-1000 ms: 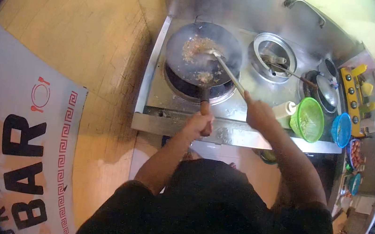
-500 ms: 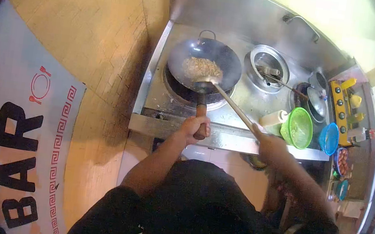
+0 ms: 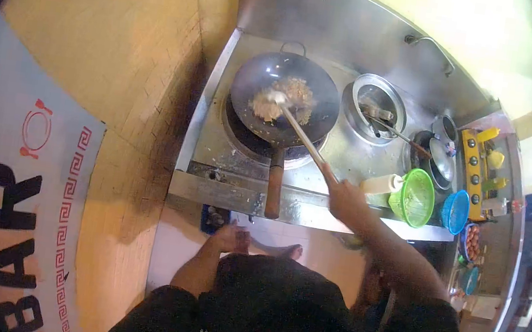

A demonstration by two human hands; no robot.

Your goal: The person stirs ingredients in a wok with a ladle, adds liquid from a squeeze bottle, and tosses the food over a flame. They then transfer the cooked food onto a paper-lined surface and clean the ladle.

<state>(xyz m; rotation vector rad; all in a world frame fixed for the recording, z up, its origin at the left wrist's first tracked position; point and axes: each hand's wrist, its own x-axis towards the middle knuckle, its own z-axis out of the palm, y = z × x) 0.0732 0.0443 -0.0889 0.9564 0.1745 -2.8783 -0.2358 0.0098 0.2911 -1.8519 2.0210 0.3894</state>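
Fingers of the right hand [image 3: 347,202] are wrapped around the end of a long-handled ladle [image 3: 302,134], whose pale metal head rests among the browned, crumbly food [image 3: 297,92] in a dark wok [image 3: 262,68]. That food lies in loose heaps around the ladle head, with a few bits scattered up the inner wall. Over a round black burner [image 3: 231,124] sits the wok, its loop handle [image 3: 294,45] at the far side and its wooden handle [image 3: 274,190] pointing back toward the person, past the front edge of the steel surface [image 3: 341,156]. The left hand [image 3: 230,236] is off that handle – below the surface edge, near the waist – and whether its fingers are curled or spread is too small to tell. To the right of the wok, apart from it, stands a wide metal pot [image 3: 357,87] with a brown-handled utensil [image 3: 410,143] leaning out over its rim. Nearer the front, a pale squeeze bottle [image 3: 380,184] lies on its side (or seems to, from this angle) just beside a green basket [image 3: 401,200]; a blue basket [image 3: 446,213] is close by. Behind them is a lidded pan [image 3: 440,157], and farther right a yellow unit [image 3: 474,168] with dark knobs. On the left, a lettered banner [image 3: 13,92] hangs along the tan wall [image 3: 143,29].
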